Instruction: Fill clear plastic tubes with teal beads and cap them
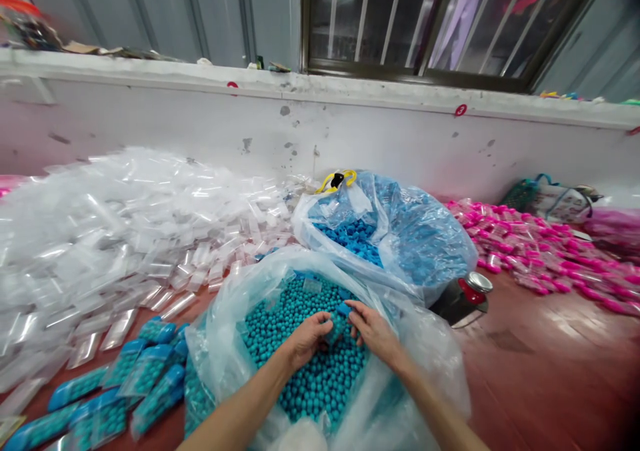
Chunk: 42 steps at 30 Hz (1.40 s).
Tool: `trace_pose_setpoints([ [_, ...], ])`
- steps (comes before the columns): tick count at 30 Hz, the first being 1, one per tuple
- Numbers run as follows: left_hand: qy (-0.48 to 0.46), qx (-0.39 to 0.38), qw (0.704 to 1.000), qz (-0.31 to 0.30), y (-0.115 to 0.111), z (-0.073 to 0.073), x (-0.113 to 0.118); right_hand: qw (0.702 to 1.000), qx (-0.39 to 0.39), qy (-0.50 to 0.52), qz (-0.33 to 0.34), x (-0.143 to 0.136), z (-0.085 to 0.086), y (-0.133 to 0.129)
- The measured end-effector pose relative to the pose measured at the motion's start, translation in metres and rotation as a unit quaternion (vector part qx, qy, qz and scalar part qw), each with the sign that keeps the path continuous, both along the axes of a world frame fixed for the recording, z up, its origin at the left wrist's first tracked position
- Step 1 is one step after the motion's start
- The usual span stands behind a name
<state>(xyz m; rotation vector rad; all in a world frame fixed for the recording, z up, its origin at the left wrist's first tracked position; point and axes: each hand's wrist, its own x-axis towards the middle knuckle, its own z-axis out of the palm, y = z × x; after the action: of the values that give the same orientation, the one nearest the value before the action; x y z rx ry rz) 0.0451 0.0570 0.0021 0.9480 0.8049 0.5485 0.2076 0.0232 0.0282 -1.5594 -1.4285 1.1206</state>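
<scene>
Both my hands are over a large clear plastic bag (225, 318) full of teal beads (320, 391). My left hand (306, 339) is closed around a small clear container (336, 329) with teal beads in it. The fingers of my right hand (373, 331) pinch a blue cap (344, 308) at the container's top. Whether the cap is seated on it, I cannot tell. To the left on the floor lie several filled containers (145, 371) with blue caps and teal beads.
A second bag (430, 231) behind holds blue caps (350, 238). Empty clear containers (125, 224) form a big heap at left. Pink-capped containers (540, 251) lie at right, near a dark canister with a silver lid (479, 282). A white wall (200, 124) stands behind.
</scene>
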Motion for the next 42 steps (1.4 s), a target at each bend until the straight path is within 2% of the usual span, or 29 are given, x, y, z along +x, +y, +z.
trace_pose_setpoints([
  [3, -0.015, 0.024, 0.999, 0.023, -0.006, 0.005, -0.006, 0.994, 0.071, -0.087, 0.009, -0.009, 0.002, -0.006],
  [5, -0.033, 0.029, 0.999, 0.006, -0.011, 0.007, -0.008, 0.989, 0.091, -0.111, 0.014, -0.016, 0.003, -0.01],
  [8, -0.066, 0.024, 0.997, -0.042, -0.018, 0.01, -0.01, 0.991, 0.089, -0.1, 0.019, -0.023, 0.005, -0.013],
  [10, -0.077, 0.024, 0.996, -0.045, -0.021, 0.012, -0.01, 0.993, 0.085, -0.08, 0.017, -0.024, 0.007, -0.015],
  [15, -0.062, 0.045, 0.996, 0.034, -0.026, 0.012, -0.008, 0.993, 0.098, -0.058, 0.023, -0.024, 0.011, -0.018],
  [19, -0.05, 0.053, 0.996, 0.043, -0.029, 0.015, -0.009, 0.995, 0.084, -0.034, 0.033, -0.024, 0.01, -0.019],
  [22, -0.019, 0.063, 0.996, 0.058, -0.031, 0.022, -0.012, 0.995, 0.081, -0.035, 0.046, -0.024, 0.011, -0.02],
  [26, 0.031, 0.085, 0.993, 0.081, -0.034, 0.031, -0.011, 0.987, 0.125, -0.065, 0.078, -0.023, 0.016, -0.023],
  [31, 0.041, 0.078, 0.986, 0.139, -0.038, 0.025, -0.005, 0.973, 0.178, -0.106, 0.097, -0.025, 0.015, -0.027],
  [34, 0.044, 0.082, 0.987, 0.132, -0.037, 0.025, -0.008, 0.983, 0.139, -0.06, 0.099, -0.022, 0.014, -0.026],
  [37, 0.046, 0.08, 0.994, 0.063, -0.033, 0.03, -0.017, 0.993, 0.041, 0.044, 0.101, -0.016, 0.018, -0.02],
  [39, 0.048, 0.083, 0.995, 0.029, -0.031, 0.031, -0.022, 0.99, -0.015, 0.119, 0.075, -0.015, 0.02, -0.014],
  [42, 0.061, 0.094, 0.994, 0.01, -0.033, 0.03, -0.024, 0.984, -0.036, 0.172, 0.011, -0.018, 0.019, -0.006],
])
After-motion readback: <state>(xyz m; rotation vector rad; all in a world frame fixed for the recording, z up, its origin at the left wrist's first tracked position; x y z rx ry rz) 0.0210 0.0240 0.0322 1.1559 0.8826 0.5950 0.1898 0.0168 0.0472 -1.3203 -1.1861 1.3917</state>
